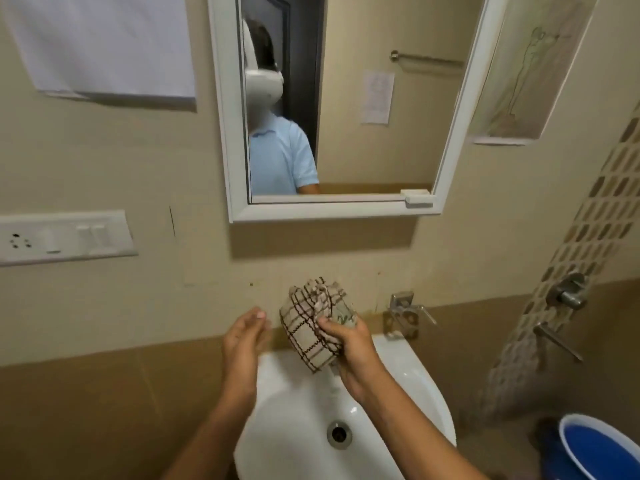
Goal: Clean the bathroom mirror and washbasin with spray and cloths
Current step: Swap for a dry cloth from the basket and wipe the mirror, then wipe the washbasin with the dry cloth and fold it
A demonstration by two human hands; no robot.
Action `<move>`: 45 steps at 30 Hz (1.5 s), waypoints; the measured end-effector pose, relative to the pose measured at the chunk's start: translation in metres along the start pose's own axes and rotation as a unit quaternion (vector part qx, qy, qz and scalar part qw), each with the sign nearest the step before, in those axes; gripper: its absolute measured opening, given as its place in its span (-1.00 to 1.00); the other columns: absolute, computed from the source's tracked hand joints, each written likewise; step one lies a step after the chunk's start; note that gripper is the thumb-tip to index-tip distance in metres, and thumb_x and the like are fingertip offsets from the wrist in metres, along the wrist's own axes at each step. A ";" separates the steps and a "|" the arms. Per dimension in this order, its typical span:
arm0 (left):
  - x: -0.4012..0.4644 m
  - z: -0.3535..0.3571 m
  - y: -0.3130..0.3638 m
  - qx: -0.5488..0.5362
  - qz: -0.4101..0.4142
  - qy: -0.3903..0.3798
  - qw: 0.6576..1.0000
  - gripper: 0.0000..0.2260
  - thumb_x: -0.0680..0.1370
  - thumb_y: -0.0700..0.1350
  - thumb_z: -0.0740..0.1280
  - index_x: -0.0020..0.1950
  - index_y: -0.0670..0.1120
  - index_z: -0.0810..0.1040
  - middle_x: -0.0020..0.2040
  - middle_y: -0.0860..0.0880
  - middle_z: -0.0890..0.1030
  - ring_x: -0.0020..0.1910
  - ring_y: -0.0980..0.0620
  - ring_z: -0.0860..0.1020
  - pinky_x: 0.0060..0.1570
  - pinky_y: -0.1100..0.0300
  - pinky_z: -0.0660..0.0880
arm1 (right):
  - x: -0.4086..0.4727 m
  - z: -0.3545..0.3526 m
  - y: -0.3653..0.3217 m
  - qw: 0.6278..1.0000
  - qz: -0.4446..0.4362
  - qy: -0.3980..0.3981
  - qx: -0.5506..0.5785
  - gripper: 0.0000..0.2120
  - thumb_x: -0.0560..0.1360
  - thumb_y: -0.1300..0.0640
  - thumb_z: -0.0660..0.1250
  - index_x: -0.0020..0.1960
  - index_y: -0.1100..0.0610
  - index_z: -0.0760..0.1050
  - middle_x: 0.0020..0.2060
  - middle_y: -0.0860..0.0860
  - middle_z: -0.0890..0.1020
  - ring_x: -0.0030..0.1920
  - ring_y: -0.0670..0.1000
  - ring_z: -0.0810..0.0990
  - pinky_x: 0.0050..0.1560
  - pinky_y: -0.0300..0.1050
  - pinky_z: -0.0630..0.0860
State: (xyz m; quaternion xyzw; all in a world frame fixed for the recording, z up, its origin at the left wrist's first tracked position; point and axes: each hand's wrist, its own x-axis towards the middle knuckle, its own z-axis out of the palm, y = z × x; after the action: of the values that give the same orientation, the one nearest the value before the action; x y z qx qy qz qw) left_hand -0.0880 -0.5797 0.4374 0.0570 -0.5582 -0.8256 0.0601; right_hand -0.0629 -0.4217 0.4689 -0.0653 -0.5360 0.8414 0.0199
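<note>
My right hand (349,344) grips a bunched beige cloth with dark brown checks (311,320), held above the back of the white washbasin (415,386). My left hand (244,341) hovers just left of the cloth, fingers apart, holding nothing. The basin's drain (339,434) lies below both hands. Above, the white-framed mirror (367,109) hangs on the beige wall and reflects a person in a light blue shirt. No spray bottle is in sight.
A metal tap (403,315) juts from the wall right of the cloth. Further right sit a wall valve (568,292) and a lever (557,341). A blue bucket (602,452) stands at the lower right. A switch plate (65,237) is on the left wall.
</note>
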 end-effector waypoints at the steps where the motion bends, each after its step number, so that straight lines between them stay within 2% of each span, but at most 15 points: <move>1: -0.005 -0.004 -0.017 -0.055 -0.076 -0.032 0.995 -0.51 0.51 0.06 0.38 0.36 -0.18 0.48 0.29 -0.17 0.58 0.31 -0.15 0.52 0.38 -0.12 0.38 | -0.007 -0.004 0.006 0.997 0.046 -0.007 0.062 -0.55 0.41 0.32 0.40 0.30 0.32 0.50 0.14 0.26 0.65 0.16 0.23 0.63 0.26 0.17 0.53; 3: -0.022 -0.010 -0.046 -0.145 -0.181 -0.092 0.968 -0.33 0.46 0.24 0.33 0.45 -0.14 0.40 0.36 -0.19 0.53 0.34 -0.19 0.50 0.41 -0.17 0.34 | -0.020 -0.009 0.020 0.984 0.098 -0.021 0.146 -0.57 0.41 0.30 0.35 0.27 0.37 0.51 0.17 0.31 0.62 0.17 0.26 0.62 0.28 0.17 0.50; 5: -0.039 -0.007 -0.063 -0.206 -0.201 -0.148 0.946 -0.35 0.52 0.26 0.19 0.47 -0.13 0.38 0.39 -0.20 0.49 0.38 -0.21 0.45 0.38 -0.12 0.38 | -0.029 -0.013 0.034 0.973 0.130 -0.028 0.190 -0.61 0.44 0.32 0.30 0.26 0.36 0.51 0.19 0.32 0.61 0.17 0.26 0.62 0.29 0.17 0.48; 9: -0.052 0.005 -0.070 -0.239 -0.197 -0.146 0.939 -0.46 0.46 0.11 0.41 0.36 -0.14 0.52 0.31 -0.24 0.55 0.27 -0.22 0.55 0.21 -0.04 0.54 | -0.029 -0.022 0.061 0.969 0.177 -0.030 0.171 -0.64 0.48 0.27 0.29 0.26 0.33 0.52 0.17 0.29 0.63 0.15 0.24 0.64 0.25 0.12 0.51; 11: -0.048 0.006 -0.076 -0.232 -0.203 -0.119 0.944 -0.63 0.55 -0.05 0.31 0.31 -0.18 0.55 0.25 -0.27 0.59 0.16 -0.21 0.62 0.07 -0.02 0.61 | -0.022 -0.030 0.067 0.981 0.166 -0.018 0.094 -0.66 0.50 0.22 0.33 0.25 0.28 0.55 0.13 0.25 0.66 0.15 0.21 0.64 0.18 0.06 0.56; 15: -0.032 0.002 -0.095 -0.189 -0.227 -0.071 0.953 -0.64 0.63 -0.08 0.15 0.34 -0.21 0.50 0.20 -0.28 0.62 0.09 -0.21 0.65 -0.09 -0.03 0.64 | 0.002 -0.063 0.076 0.982 0.142 -0.023 -0.123 -0.73 0.56 0.06 0.34 0.15 0.20 0.62 0.02 0.17 0.71 0.00 0.09 0.69 -0.08 -0.08 0.62; 21: -0.008 0.001 -0.124 -0.125 -0.211 0.016 0.969 -0.70 0.66 -0.16 0.13 0.30 -0.21 0.53 0.18 -0.23 0.65 0.10 -0.23 0.65 -0.02 -0.17 0.62 | 0.058 -0.142 0.091 0.955 0.166 0.007 -0.244 -0.84 0.54 0.13 0.38 0.04 0.21 0.62 -0.04 0.19 0.69 -0.09 0.06 0.68 -0.08 -0.07 0.61; 24: 0.013 0.001 -0.131 -0.010 -0.171 0.111 0.979 -0.77 0.65 -0.20 0.19 0.26 -0.13 0.54 0.16 -0.18 0.65 0.06 -0.21 0.66 0.03 -0.16 0.60 | 0.096 -0.184 0.097 0.910 0.090 -0.012 -0.405 -0.94 0.51 0.10 0.41 -0.06 0.07 0.63 -0.11 -0.02 0.69 -0.05 0.05 0.66 0.01 -0.05 0.57; 28: 0.052 -0.001 -0.135 0.153 -0.056 0.221 0.962 -0.74 0.59 -0.31 0.26 0.27 -0.19 0.53 0.16 -0.21 0.62 0.14 -0.20 0.60 0.20 -0.16 0.51 | 0.140 -0.223 0.097 0.801 -0.002 -0.075 -0.594 -0.80 0.54 0.03 0.38 0.13 0.08 0.58 0.09 -0.01 0.64 0.03 0.00 0.62 0.09 -0.10 0.50; 30: 0.069 -0.008 -0.140 0.327 -0.026 0.232 0.916 -0.73 0.53 -0.32 0.24 0.22 -0.29 0.54 0.12 -0.28 0.63 0.10 -0.24 0.59 0.12 -0.08 0.51 | 0.159 -0.233 0.094 0.742 -0.040 -0.110 -0.660 -0.74 0.58 0.01 0.32 0.22 0.10 0.53 0.16 0.01 0.58 0.11 0.02 0.58 0.09 -0.13 0.46; 32: 0.081 -0.017 -0.148 0.504 -0.013 0.216 0.836 -0.60 0.46 -0.36 0.23 0.30 -0.29 0.50 0.14 -0.32 0.61 0.12 -0.34 0.56 0.10 -0.12 0.49 | 0.174 -0.240 0.094 0.692 -0.063 -0.129 -0.708 -0.69 0.59 0.01 0.27 0.29 0.10 0.48 0.22 0.02 0.53 0.19 0.04 0.53 0.13 -0.11 0.46; 35: 0.090 -0.033 -0.177 0.662 0.000 0.089 0.744 -0.37 0.45 -0.33 0.29 0.53 -0.21 0.25 0.45 -0.27 0.38 0.41 -0.29 0.35 0.39 -0.16 0.31 | 0.185 -0.250 0.100 0.620 -0.085 -0.151 -0.765 -0.62 0.60 0.02 0.24 0.38 0.11 0.41 0.35 0.04 0.45 0.32 0.06 0.44 0.21 -0.07 0.48; 38: 0.086 -0.047 -0.219 0.760 0.021 -0.004 0.650 -0.25 0.42 -0.15 0.30 0.56 -0.27 0.10 0.54 -0.30 0.19 0.53 -0.30 0.15 0.50 -0.22 0.06 | 0.187 -0.263 0.107 0.580 -0.088 -0.165 -0.792 -0.58 0.59 0.05 0.26 0.41 0.16 0.38 0.42 0.08 0.39 0.40 0.11 0.37 0.29 -0.01 0.44; 41: 0.079 -0.041 -0.240 0.782 0.038 -0.002 0.622 -0.22 0.53 0.18 0.18 0.58 -0.25 0.03 0.57 -0.29 0.08 0.56 -0.26 0.03 0.52 -0.10 -0.17 | 0.189 -0.275 0.115 0.573 -0.101 -0.157 -0.798 -0.56 0.56 0.07 0.32 0.39 0.20 0.41 0.43 0.11 0.42 0.42 0.15 0.38 0.32 0.05 0.41; 45: 0.079 -0.023 -0.252 0.794 0.056 -0.043 0.604 -0.21 0.56 0.29 0.00 0.59 -0.18 -0.15 0.59 -0.26 -0.05 0.58 -0.25 -0.06 0.50 -0.08 -0.21 | 0.192 -0.280 0.125 0.575 -0.109 -0.152 -0.796 -0.57 0.50 0.11 0.42 0.32 0.22 0.49 0.37 0.14 0.49 0.37 0.19 0.46 0.25 0.11 0.47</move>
State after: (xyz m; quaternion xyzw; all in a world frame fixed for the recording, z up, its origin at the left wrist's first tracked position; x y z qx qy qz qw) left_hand -0.1712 -0.5207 0.1929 0.0156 -0.9983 -0.0546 0.0131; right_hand -0.2117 -0.2028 0.2217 0.1331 -0.9885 0.0651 -0.0303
